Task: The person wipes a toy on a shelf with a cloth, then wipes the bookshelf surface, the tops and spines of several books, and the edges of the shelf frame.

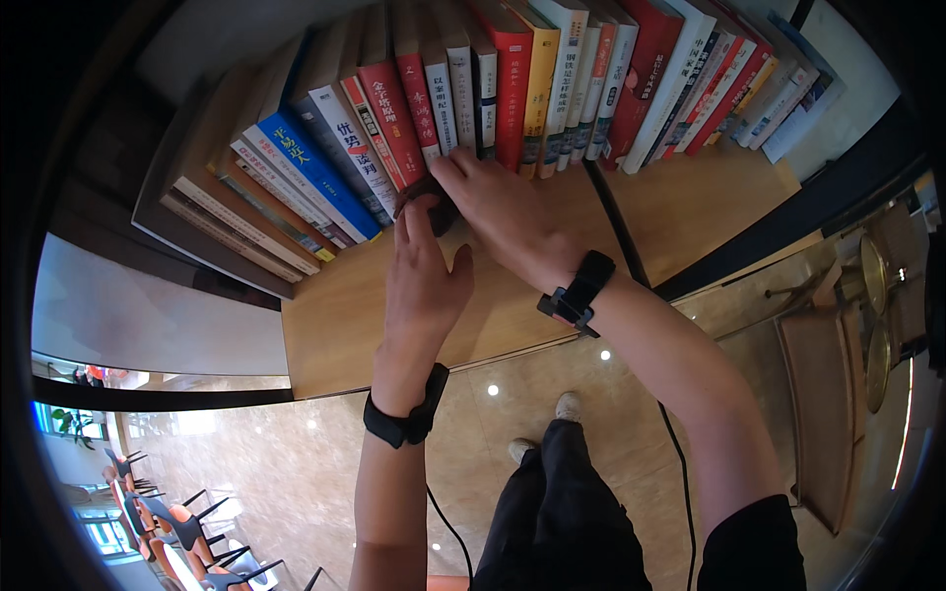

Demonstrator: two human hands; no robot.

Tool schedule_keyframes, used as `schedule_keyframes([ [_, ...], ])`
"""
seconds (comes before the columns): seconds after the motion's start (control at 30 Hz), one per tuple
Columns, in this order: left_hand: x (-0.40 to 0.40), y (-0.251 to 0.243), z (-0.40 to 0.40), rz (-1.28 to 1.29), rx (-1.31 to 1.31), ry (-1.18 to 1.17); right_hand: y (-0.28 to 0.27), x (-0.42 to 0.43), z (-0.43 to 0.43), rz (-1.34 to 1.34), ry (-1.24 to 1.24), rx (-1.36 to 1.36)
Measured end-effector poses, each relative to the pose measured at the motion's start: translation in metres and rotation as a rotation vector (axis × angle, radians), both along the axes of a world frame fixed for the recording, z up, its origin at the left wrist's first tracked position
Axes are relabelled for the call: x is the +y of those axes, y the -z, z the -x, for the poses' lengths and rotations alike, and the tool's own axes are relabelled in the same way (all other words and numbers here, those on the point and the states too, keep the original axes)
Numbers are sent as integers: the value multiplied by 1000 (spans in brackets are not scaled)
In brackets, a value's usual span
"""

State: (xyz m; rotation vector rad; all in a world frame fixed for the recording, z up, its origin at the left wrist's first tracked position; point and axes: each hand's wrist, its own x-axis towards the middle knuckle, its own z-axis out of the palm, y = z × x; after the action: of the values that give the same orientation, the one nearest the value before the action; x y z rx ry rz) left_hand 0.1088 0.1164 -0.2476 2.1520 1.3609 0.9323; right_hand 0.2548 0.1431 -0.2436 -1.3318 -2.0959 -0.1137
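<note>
A row of upright books stands on a light wooden shelf (347,318). My left hand (427,284) reaches up to a small dark brown object (443,216) at the foot of the books. Its fingertips touch that object, and its thumb stands apart. From the right, my right hand (506,210) comes in with bent fingers close to the lower ends of the spines, beside the same object. Behind them are a red book (390,118), a narrower dark red book (418,111) and a white-spined book (441,111). My hands partly hide the brown object, so its kind is unclear.
A dark divider strip (617,221) crosses the shelf on the right. On the left, a large grey book (214,244) leans at the row's end. Black cables (676,458) hang beside my arms. Chairs (177,524) stand on the glossy floor at lower left.
</note>
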Motion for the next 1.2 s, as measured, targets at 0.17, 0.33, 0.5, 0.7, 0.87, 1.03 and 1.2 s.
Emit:
schedule_keyframes([
  [0.17,-6,-44,-17,-450,-63,12,-54,4,-10,-405,48,219],
  [0.33,4,-53,-21,-568,-52,58,-55,12,-12,-467,108,262],
  [0.5,1,-26,-20,-358,76,20,-17,2,-12,-50,140,205],
  [0.7,0,-47,-38,-413,-43,104,-36,-10,-29,-210,105,373],
  [0.87,13,-51,-48,-581,-29,136,-40,-13,-36,-290,97,473],
  [1.03,8,-25,-49,-90,-22,133,2,-9,-45,-102,151,339],
  [1.2,10,-37,-59,-402,-12,202,-16,-23,-50,-143,162,476],
])
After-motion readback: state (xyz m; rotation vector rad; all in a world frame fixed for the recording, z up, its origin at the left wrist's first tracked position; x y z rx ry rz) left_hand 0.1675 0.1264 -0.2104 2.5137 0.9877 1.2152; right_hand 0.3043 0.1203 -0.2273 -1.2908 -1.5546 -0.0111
